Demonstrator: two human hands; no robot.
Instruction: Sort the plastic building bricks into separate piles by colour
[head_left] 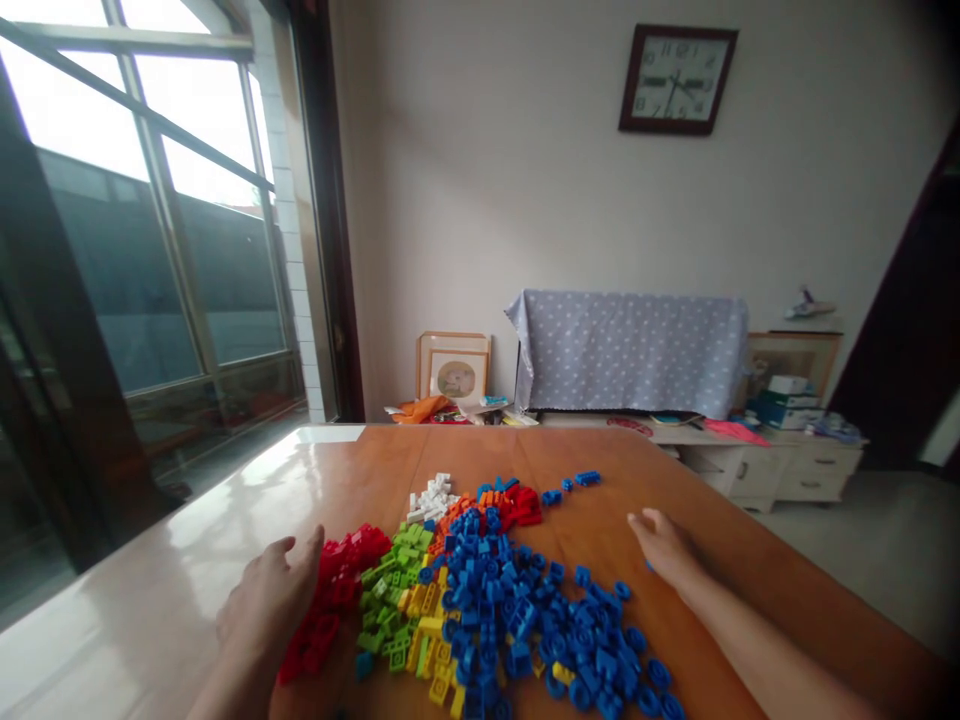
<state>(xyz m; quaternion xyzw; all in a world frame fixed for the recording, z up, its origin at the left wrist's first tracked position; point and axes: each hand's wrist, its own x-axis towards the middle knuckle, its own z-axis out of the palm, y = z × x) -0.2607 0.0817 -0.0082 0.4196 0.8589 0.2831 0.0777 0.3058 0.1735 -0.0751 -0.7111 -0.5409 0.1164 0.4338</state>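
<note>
My left hand [271, 592] is at the left edge of the pile, fingers stretched out and thumb apart. It holds nothing and is beside the red toy bricks [341, 570], partly in front of them. To the right, my right hand [663, 540] is over the table with its fingers loosely apart. A sliver of blue shows just under it, too small to name. Between the hands lie green bricks [394, 590], yellow bricks [431, 625] and a large heap of blue bricks [487, 580]. White bricks [433, 497] and orange bricks [457, 512] sit farther back.
The bricks lie on a wooden table [600, 450] that reflects window light at left. A few blue pieces [587, 478] are strewn at the back right. Beyond stand a low cabinet [814, 475], a cloth-covered item [630, 350] and framed pictures [457, 375].
</note>
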